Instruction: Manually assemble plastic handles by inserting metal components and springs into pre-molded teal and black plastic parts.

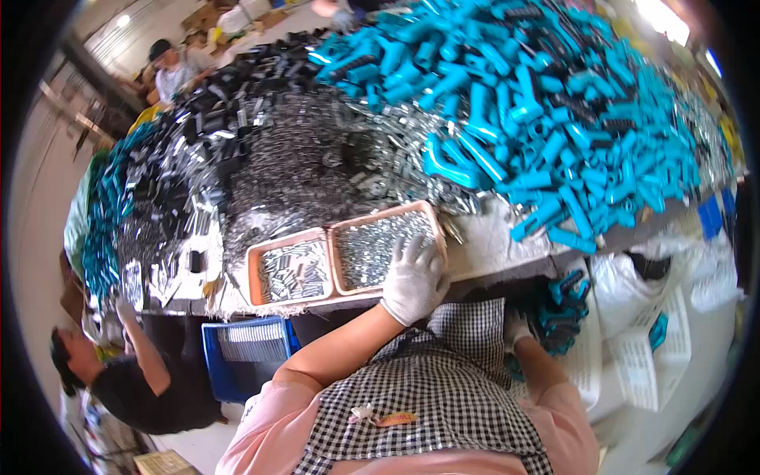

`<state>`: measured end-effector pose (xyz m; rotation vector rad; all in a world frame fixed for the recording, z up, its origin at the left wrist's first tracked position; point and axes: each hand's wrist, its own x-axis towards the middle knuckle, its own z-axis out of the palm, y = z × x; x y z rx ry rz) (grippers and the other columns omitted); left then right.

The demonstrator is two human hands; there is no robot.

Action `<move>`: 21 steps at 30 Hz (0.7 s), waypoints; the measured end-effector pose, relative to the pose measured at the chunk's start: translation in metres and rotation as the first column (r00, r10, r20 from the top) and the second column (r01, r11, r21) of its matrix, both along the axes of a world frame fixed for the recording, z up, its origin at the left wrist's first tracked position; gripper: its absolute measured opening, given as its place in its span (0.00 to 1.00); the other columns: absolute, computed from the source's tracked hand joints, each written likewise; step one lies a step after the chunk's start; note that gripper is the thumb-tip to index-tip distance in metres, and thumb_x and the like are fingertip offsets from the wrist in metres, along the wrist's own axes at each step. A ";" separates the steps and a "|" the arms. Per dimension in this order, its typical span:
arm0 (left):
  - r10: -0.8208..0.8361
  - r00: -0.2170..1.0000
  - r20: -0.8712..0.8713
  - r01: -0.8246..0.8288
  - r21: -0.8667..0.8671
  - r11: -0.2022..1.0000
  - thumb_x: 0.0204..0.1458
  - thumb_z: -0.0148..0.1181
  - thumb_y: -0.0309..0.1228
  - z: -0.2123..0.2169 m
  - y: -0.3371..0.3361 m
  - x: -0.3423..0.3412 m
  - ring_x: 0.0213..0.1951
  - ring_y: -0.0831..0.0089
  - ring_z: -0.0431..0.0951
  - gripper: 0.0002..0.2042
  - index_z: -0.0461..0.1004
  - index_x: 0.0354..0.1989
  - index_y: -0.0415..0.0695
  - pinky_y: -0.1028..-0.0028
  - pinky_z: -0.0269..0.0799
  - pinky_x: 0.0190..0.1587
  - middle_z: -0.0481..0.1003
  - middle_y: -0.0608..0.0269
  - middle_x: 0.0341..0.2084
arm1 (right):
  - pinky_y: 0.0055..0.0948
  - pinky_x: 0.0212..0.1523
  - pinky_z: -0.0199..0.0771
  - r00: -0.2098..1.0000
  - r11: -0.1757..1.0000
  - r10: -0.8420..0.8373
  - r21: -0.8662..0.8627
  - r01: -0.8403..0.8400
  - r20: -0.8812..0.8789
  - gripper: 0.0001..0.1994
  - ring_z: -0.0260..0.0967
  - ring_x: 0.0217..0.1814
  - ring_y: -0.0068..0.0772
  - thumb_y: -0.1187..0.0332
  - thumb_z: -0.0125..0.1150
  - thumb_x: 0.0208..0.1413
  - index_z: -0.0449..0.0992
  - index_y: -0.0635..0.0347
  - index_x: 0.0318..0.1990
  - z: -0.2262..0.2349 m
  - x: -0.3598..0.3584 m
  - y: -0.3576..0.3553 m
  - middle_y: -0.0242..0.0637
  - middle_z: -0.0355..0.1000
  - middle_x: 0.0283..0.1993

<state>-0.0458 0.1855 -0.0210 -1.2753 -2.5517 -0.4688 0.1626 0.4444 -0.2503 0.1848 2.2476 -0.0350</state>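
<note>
From where I stand, the left hand (413, 283), in a white knitted glove, lies palm down with its fingers spread over small silver metal pins (364, 255) in a shallow orange plastic tray (252, 279) on the table (492, 244). The gloved right hand (518, 328) is below the table's edge beside teal-and-black moulded pieces (566, 305); a black-and-white checked apron (376, 404) partly covers it, so I can't tell its grip. Teal plastic handles (546, 142) and black parts (218, 119) crowd behind the tray. Printed white sheets (637, 368) hang at right; an orange tag (397, 419) bears lettering.
</note>
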 end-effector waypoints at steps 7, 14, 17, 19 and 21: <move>-0.175 0.982 0.074 0.122 0.464 0.878 0.39 0.69 0.32 0.014 -0.047 0.022 0.52 0.50 0.71 0.22 0.72 0.45 0.39 0.53 0.68 0.55 0.72 0.49 0.46 | 0.40 0.48 0.74 0.289 0.827 -0.560 -0.504 0.248 -0.776 0.12 0.75 0.44 0.49 0.70 0.64 0.47 0.78 0.65 0.39 0.080 0.018 -0.009 0.47 0.77 0.39; 0.007 0.970 0.241 -0.168 0.654 0.738 0.47 0.66 0.26 0.028 -0.124 0.026 0.28 0.63 0.78 0.22 0.70 0.52 0.38 0.68 0.76 0.31 0.73 0.49 0.40 | 0.24 0.37 0.79 0.327 -0.242 -0.928 -0.956 -0.166 0.178 0.34 0.72 0.53 0.34 0.58 0.68 0.53 0.62 0.62 0.64 0.206 -0.037 -0.104 0.41 0.68 0.60; 0.227 0.932 0.282 -0.361 0.670 0.649 0.47 0.67 0.24 0.027 -0.174 0.000 0.24 0.63 0.76 0.21 0.69 0.49 0.35 0.64 0.74 0.30 0.73 0.50 0.35 | 0.46 0.54 0.78 0.661 -0.585 -0.671 -0.787 -0.195 0.336 0.35 0.67 0.64 0.47 0.53 0.72 0.50 0.65 0.63 0.60 0.237 -0.076 -0.151 0.44 0.68 0.60; 0.474 0.822 0.316 -0.560 0.601 0.570 0.47 0.66 0.26 0.024 -0.217 -0.021 0.27 0.62 0.78 0.21 0.70 0.50 0.36 0.65 0.74 0.33 0.76 0.49 0.34 | 0.51 0.57 0.74 0.746 -0.647 -0.585 -0.737 -0.195 0.317 0.34 0.71 0.58 0.48 0.50 0.73 0.48 0.68 0.66 0.55 0.255 -0.093 -0.185 0.48 0.73 0.53; 0.640 0.684 0.350 -0.723 0.441 0.532 0.47 0.67 0.33 0.021 -0.271 -0.039 0.38 0.53 0.80 0.21 0.74 0.51 0.41 0.61 0.76 0.41 0.79 0.47 0.39 | 0.50 0.54 0.75 0.810 -0.583 -0.526 -0.803 -0.122 0.259 0.31 0.73 0.51 0.44 0.49 0.71 0.49 0.69 0.62 0.53 0.263 -0.103 -0.198 0.46 0.72 0.48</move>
